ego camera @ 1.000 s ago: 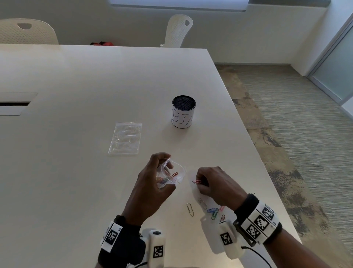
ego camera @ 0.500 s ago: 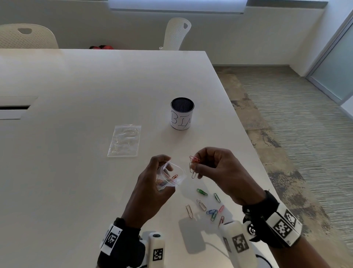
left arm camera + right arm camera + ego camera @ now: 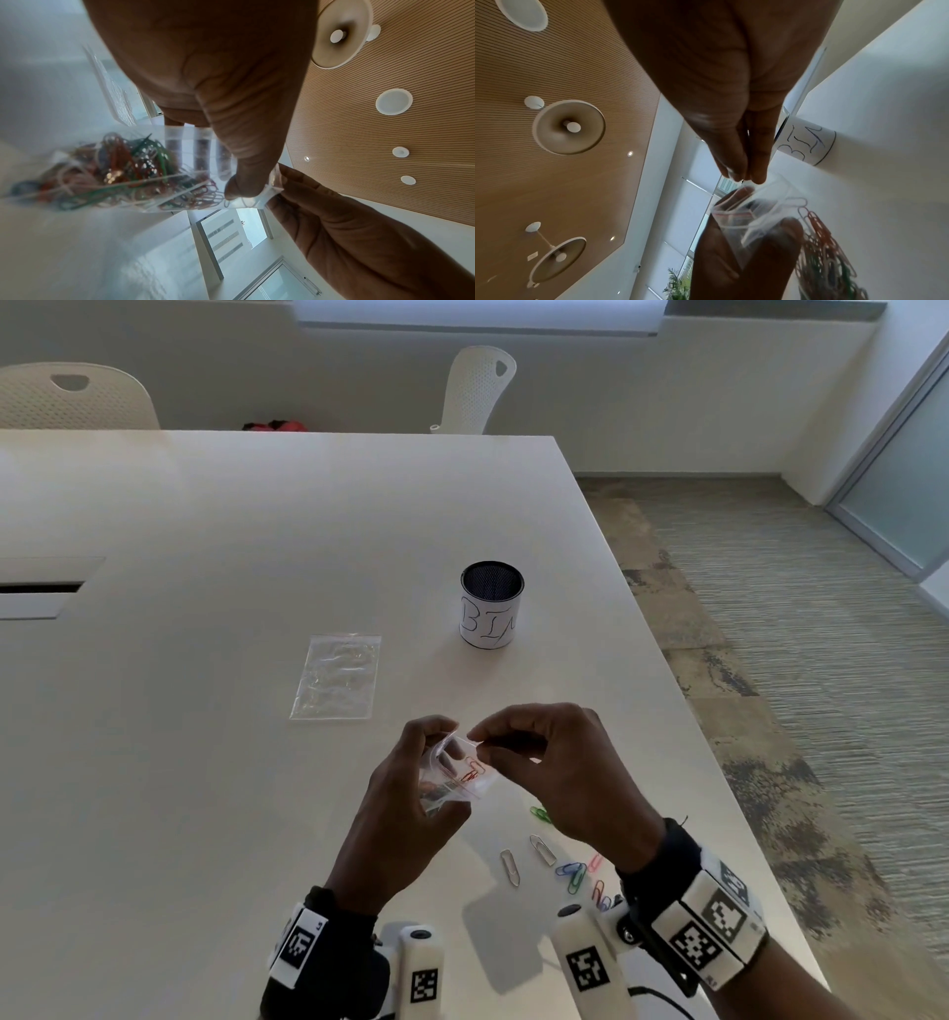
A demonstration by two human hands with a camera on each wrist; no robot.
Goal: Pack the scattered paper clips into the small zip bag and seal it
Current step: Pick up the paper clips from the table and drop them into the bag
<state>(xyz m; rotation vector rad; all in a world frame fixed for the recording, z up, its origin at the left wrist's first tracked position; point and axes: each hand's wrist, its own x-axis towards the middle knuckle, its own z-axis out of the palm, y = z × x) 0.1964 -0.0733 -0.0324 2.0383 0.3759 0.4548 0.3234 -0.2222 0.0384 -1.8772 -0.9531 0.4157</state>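
Here, over the table (image 3: 215,567), my left hand (image 3: 405,809) curled round the open bag (image 3: 457,778) of clips, my right hand (image 3: 560,762) just beside it, fingertips pinched at its rim, loose clips (image 3: 575,870) on the table below my right wrist.

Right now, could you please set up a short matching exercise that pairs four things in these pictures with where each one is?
Things:
1. small clear zip bag with paper clips
2. flat empty clear plastic bag
3. black mesh cup labelled BIN
4. loose coloured paper clips

Places:
A. standing upright, farthest from the person
B. on the white table beneath the right wrist
C. held up in the left hand
D. lying left of the cup

Pairs: 1-C, 2-D, 3-A, 4-B
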